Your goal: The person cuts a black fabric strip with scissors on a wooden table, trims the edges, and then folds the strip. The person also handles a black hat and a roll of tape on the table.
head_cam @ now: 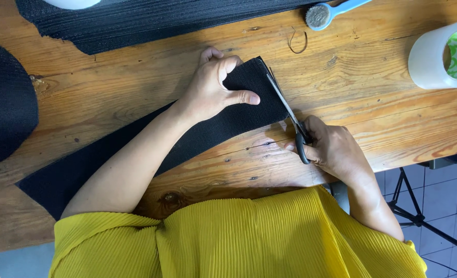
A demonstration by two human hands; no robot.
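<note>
A wooden bench [341, 77] carries a stack of black mesh sheets [151, 20] at twelve o'clock, a blue-handled brush [327, 12] at one o'clock, a white tape roll [443, 55] at two, and a rounded black mesh piece [4, 103] at nine. A loose thread loop [298, 44] lies below the brush.
</note>
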